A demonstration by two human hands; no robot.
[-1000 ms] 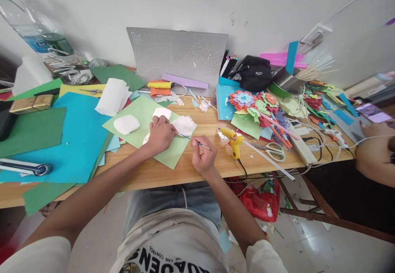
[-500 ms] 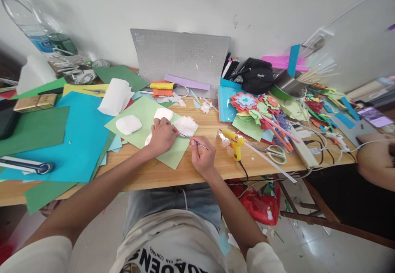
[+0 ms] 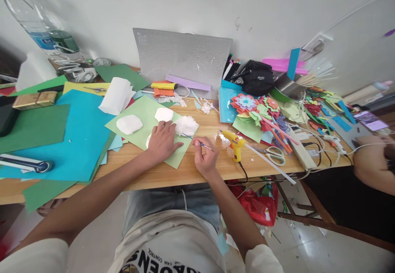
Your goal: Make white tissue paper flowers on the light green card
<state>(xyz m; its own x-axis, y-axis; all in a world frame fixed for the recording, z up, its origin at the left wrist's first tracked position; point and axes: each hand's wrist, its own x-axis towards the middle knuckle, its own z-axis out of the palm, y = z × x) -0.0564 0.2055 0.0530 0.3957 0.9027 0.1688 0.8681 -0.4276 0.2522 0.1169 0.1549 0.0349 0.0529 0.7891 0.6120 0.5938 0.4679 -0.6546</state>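
Brush [image 3: 203, 144] is pinched by the right hand [image 3: 205, 158] across the green sheet's [image 3: 177, 158] right edge; left hand [image 3: 162, 140] is laid spread mid-sheet.

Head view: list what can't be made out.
Head view: lowest white piece, mostly hidden by the left hand.
Head view: tip of the thin blue stick, too small to tell if touching the fluffy white piece.
Head view: other person's arm, cut off by the right edge.
Head view: phone screen, too small to read.
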